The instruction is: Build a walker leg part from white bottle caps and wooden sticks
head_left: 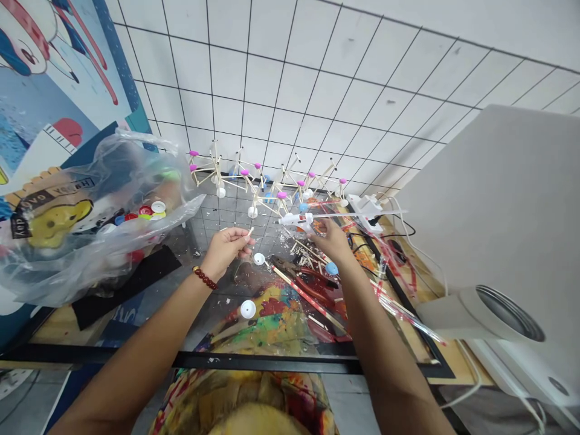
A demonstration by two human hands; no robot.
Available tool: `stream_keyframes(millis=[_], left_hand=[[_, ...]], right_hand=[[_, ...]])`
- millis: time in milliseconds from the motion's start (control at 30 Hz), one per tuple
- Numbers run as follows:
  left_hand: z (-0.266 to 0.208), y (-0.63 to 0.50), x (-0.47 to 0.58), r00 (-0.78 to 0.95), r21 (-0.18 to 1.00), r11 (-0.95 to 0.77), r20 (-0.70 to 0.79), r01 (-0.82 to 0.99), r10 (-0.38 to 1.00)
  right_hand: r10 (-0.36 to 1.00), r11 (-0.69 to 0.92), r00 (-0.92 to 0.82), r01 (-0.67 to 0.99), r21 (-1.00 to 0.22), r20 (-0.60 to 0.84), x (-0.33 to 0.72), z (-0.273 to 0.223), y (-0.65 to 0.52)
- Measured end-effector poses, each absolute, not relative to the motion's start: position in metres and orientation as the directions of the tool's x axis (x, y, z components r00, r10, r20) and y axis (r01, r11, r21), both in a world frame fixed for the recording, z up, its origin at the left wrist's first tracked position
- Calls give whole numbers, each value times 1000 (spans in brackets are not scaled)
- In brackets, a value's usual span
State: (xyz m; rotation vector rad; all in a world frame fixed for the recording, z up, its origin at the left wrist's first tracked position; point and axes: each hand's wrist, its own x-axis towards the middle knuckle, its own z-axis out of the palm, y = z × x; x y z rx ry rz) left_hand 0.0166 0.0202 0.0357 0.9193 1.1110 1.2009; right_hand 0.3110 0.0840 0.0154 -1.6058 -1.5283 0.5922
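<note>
Here's a glossy tabletop (220, 317), black-rimmed, mirroring the wall grid: wooden-stick frames (244, 173) crowd its far edge, a clear plastic bag (109, 241) slumps over the left side, red-handled pliers (317, 293) lie right of middle beside scattered wood scraps (308, 258), and there, towards the front edge, sits one round white cap (248, 309).

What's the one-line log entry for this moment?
left hand: pinching small pale piece | right hand: holding white glue gun | nearby: red-handled pliers, white caps, blue cap
</note>
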Motion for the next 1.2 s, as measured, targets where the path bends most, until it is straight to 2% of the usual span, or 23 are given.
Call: stream_keyframes(millis=[67, 100, 267, 367, 467, 600, 667, 733, 767, 833, 933, 1067, 1200], left_hand=[[36, 18, 18, 28, 952, 151, -149, -268, 988], [36, 18, 19, 36, 947, 148, -144, -286, 989], [30, 16, 26, 92, 927, 133, -107, -350, 990], [28, 15, 28, 121, 924, 119, -80, -364, 989], [28, 14, 30, 127, 926, 101, -58, -363, 990], [31, 14, 28, 128, 938, 72, -30, -339, 991], [33, 18, 20, 79, 963, -1, 23, -269, 997], [35, 25, 5, -58, 986, -143, 138, -84, 989], [35, 30, -3, -148, 975, -213, 220, 63, 964], [35, 39, -21, -259, 891, -261, 369, 371, 892], [29, 47, -35, -183, 736, -199, 403, 647, 897], [14, 48, -32, -60, 631, -173, 330, 756, 942], [2, 49, -28, -72, 666, -171, 322, 726, 944]], right_hand=[[954, 93, 182, 571, -816, 236, 300, 20, 61], [959, 134, 154, 495, -858, 238, 291, 22, 50], [983, 177, -106, 298, -938, 151, 221, 23, 17], [969, 13, -247, -46, -999, 24, 191, 27, 13], [969, -64, -246, -198, -978, -14, 179, 30, 12], [974, -63, -225, -202, -977, -16, 177, 29, 14], [980, -46, -200, -191, -981, -7, 179, 28, 18], [987, -11, -157, -173, -985, 17, 182, 27, 24], [991, 12, -131, -160, -987, 34, 185, 26, 27], [994, 60, -79, -125, -990, 70, 190, 23, 33], [993, 115, -33, -49, -992, 116, 195, 16, 36], [986, 162, -35, 63, -985, 160, 199, 7, 34], [979, 203, -44, 153, -967, 199, 201, 1, 33]])
